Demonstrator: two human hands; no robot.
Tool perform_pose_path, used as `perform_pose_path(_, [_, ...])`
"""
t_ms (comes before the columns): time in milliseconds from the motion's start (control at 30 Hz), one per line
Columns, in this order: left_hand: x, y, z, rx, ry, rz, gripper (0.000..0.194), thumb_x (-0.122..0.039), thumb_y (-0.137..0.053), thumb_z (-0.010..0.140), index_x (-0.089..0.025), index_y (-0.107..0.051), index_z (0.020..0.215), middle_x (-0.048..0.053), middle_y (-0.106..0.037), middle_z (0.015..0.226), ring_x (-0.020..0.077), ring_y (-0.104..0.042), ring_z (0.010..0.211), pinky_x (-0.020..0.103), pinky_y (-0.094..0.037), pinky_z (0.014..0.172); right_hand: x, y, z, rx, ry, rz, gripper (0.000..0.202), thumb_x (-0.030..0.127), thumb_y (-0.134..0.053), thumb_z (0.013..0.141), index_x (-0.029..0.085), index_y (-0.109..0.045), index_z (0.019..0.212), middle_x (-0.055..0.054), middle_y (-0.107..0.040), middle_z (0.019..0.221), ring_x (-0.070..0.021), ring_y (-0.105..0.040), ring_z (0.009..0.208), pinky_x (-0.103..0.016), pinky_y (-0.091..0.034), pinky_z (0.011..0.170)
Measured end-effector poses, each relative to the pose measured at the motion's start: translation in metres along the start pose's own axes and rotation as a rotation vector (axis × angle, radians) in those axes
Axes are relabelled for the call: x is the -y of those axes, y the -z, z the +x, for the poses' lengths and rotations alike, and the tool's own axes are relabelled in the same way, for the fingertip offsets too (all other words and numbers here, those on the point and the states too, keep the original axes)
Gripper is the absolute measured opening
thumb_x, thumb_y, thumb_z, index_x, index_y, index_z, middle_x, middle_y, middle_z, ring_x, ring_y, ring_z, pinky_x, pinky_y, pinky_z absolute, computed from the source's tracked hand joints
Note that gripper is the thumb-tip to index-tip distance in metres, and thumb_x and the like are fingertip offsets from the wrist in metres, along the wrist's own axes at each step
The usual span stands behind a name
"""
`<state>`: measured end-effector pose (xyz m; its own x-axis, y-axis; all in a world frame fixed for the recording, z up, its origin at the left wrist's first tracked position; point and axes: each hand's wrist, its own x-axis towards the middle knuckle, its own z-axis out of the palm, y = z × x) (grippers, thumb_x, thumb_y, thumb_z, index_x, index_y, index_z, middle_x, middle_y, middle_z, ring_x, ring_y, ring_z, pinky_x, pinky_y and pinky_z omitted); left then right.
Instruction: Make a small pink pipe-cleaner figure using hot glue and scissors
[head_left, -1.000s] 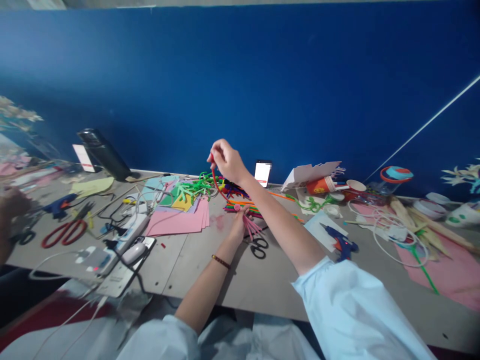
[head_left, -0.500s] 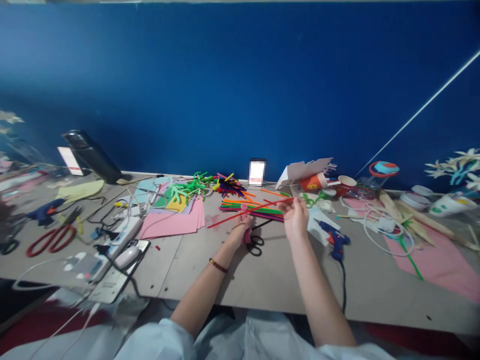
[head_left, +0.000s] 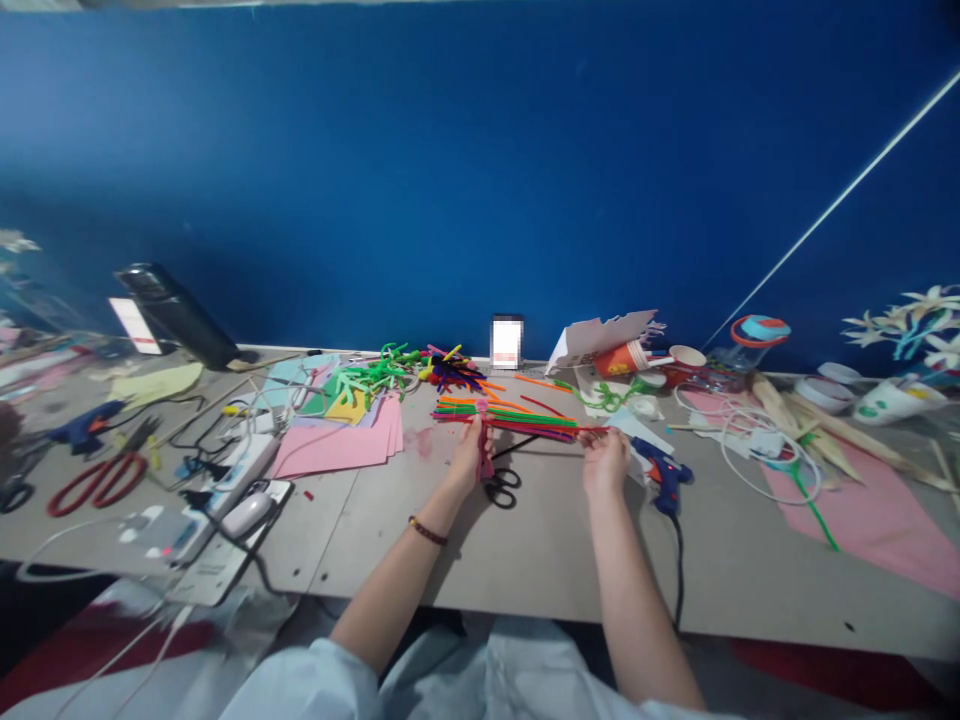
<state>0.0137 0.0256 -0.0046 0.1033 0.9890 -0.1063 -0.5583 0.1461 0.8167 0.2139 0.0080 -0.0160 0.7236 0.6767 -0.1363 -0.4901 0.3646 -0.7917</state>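
Note:
My left hand (head_left: 470, 450) is closed around a small upright dark-pink piece (head_left: 486, 462) with a lighter pink top; its exact kind is too blurred to tell. A long red pipe cleaner (head_left: 559, 427) runs between my hands, and the fingers of my right hand (head_left: 606, 460) pinch its right end. Its left part passes by my left fingers; whether they grip it too is unclear. Behind both hands lies a bundle of orange, green and purple pipe cleaners (head_left: 517, 416). Black-handled scissors (head_left: 502, 488) rest beside my left hand, their blades pointing away.
A blue glue gun (head_left: 664, 475) lies right of my right hand. Pink paper sheets (head_left: 330, 448), green pipe-cleaner pieces (head_left: 375, 378) and a power strip (head_left: 229, 490) are on the left. A phone (head_left: 507, 343) leans against the blue wall. Red-handled scissors (head_left: 97, 483) lie far left.
My right hand has come down and slightly right, lowering the red pipe cleaner from a slant to nearly level. My left hand has turned the dark-pink piece more into view.

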Motion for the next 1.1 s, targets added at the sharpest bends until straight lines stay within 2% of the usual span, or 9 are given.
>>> perform_pose_path(100, [0.000, 0.000, -0.001, -0.025, -0.020, 0.019, 0.043, -0.054, -0.072, 0.064, -0.016, -0.057, 0.077, -0.005, -0.047, 0.059, 0.0032, -0.039, 0.043, 0.016, -0.032, 0.040, 0.001, 0.004, 0.004, -0.023, -0.010, 0.008, 0.025, 0.036, -0.061, 0.072, 0.021, -0.042, 0.079, 0.005, -0.063, 0.057, -0.0112, -0.061, 0.048, -0.026, -0.053, 0.056])
perform_pose_path(167, [0.001, 0.000, -0.001, -0.048, -0.040, 0.036, 0.042, -0.053, -0.073, 0.063, -0.016, -0.057, 0.074, -0.005, -0.048, 0.058, 0.0030, -0.040, 0.044, 0.015, -0.032, 0.040, 0.003, 0.005, 0.004, 0.006, -0.015, 0.023, 0.027, 0.039, -0.062, 0.072, 0.021, -0.043, 0.079, 0.004, -0.065, 0.062, -0.0113, -0.063, 0.052, -0.027, -0.054, 0.059])
perform_pose_path(300, [0.000, 0.001, -0.001, -0.094, -0.046, 0.090, 0.043, -0.055, -0.072, 0.062, -0.016, -0.055, 0.066, -0.004, -0.051, 0.056, 0.0029, -0.041, 0.041, 0.015, -0.032, 0.038, 0.004, -0.001, -0.006, 0.195, -0.066, 0.004, 0.032, 0.042, -0.067, 0.069, 0.020, -0.051, 0.086, 0.000, -0.069, 0.077, -0.0107, -0.064, 0.060, -0.027, -0.054, 0.063])
perform_pose_path(433, [0.000, -0.001, -0.003, -0.116, -0.060, 0.118, 0.043, -0.055, -0.072, 0.062, -0.015, -0.055, 0.064, -0.003, -0.054, 0.056, 0.0036, -0.044, 0.041, 0.016, -0.034, 0.039, -0.005, -0.014, -0.025, 0.443, -0.148, -0.109, 0.035, 0.035, -0.076, 0.063, 0.019, -0.057, 0.088, -0.001, -0.070, 0.083, -0.0121, -0.065, 0.067, -0.027, -0.054, 0.068])
perform_pose_path(533, [0.004, -0.003, -0.006, -0.119, -0.066, 0.144, 0.042, -0.054, -0.072, 0.063, -0.015, -0.056, 0.063, -0.002, -0.056, 0.056, 0.0046, -0.047, 0.041, 0.017, -0.037, 0.040, -0.015, -0.021, -0.040, 0.566, -0.190, -0.214, 0.034, 0.037, -0.076, 0.063, 0.020, -0.060, 0.087, 0.000, -0.070, 0.077, -0.0140, -0.066, 0.065, -0.030, -0.054, 0.069])
perform_pose_path(667, [0.010, -0.007, -0.010, -0.115, -0.033, 0.157, 0.042, -0.054, -0.073, 0.060, -0.015, -0.057, 0.061, -0.001, -0.056, 0.053, 0.0057, -0.048, 0.040, 0.018, -0.038, 0.040, -0.020, -0.025, -0.055, 0.675, -0.135, -0.395, 0.029, 0.037, -0.075, 0.064, 0.020, -0.065, 0.085, 0.000, -0.070, 0.071, -0.0164, -0.067, 0.069, -0.031, -0.054, 0.071])
perform_pose_path(733, [0.012, -0.009, -0.013, -0.093, -0.006, 0.151, 0.042, -0.053, -0.075, 0.059, -0.014, -0.058, 0.061, 0.000, -0.058, 0.053, 0.0058, -0.049, 0.040, 0.018, -0.038, 0.039, -0.022, -0.026, -0.061, 0.666, -0.098, -0.427, 0.026, 0.038, -0.074, 0.064, 0.020, -0.067, 0.082, -0.001, -0.070, 0.072, -0.0171, -0.067, 0.070, -0.032, -0.054, 0.072])
perform_pose_path(867, [0.014, -0.011, -0.016, -0.051, 0.024, 0.175, 0.042, -0.053, -0.076, 0.057, -0.013, -0.063, 0.063, 0.002, -0.061, 0.055, 0.0070, -0.050, 0.042, 0.019, -0.039, 0.041, -0.026, -0.026, -0.063, 0.552, -0.082, -0.391, 0.026, 0.041, -0.072, 0.064, 0.020, -0.066, 0.078, -0.001, -0.071, 0.071, -0.0176, -0.066, 0.066, -0.034, -0.054, 0.071])
perform_pose_path(1100, [0.018, -0.008, -0.015, 0.028, -0.025, 0.251, 0.040, -0.052, -0.072, 0.063, -0.013, -0.064, 0.063, -0.001, -0.056, 0.049, 0.0082, -0.048, 0.041, 0.021, -0.040, 0.044, -0.028, -0.025, -0.060, 0.473, -0.065, -0.356, 0.030, 0.044, -0.074, 0.061, 0.018, -0.065, 0.074, -0.002, -0.070, 0.066, -0.0176, -0.065, 0.062, -0.032, -0.054, 0.065])
